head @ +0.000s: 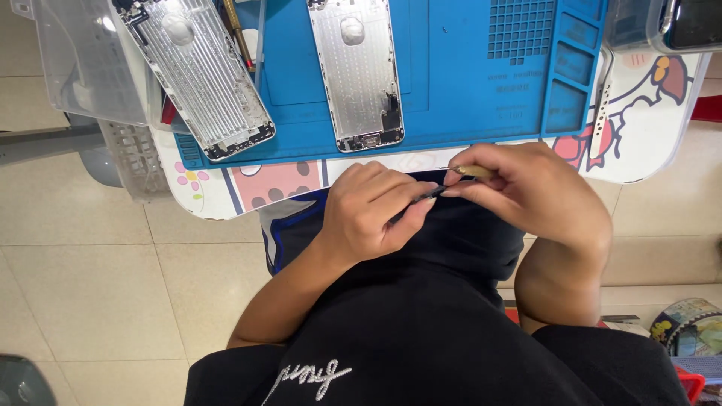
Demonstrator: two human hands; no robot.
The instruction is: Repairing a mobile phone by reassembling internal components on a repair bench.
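Both my hands meet just below the table's front edge, over my dark shirt. My left hand [372, 214] pinches a small dark flat part [430, 194] between thumb and fingers. My right hand [526, 188] holds a thin gold-handled tool [470, 171] with its tip pointing left at that part. On the blue work mat [451, 68] lie two silver phone back housings, one in the middle [357, 71] and one tilted at the left [195, 75].
A clear plastic tray [83, 60] overhangs the table's left side. The table top [647, 135] has a cartoon print. A clear box [662, 22] sits at the back right. Tiled floor lies below, with a patterned tin [688, 327] at the lower right.
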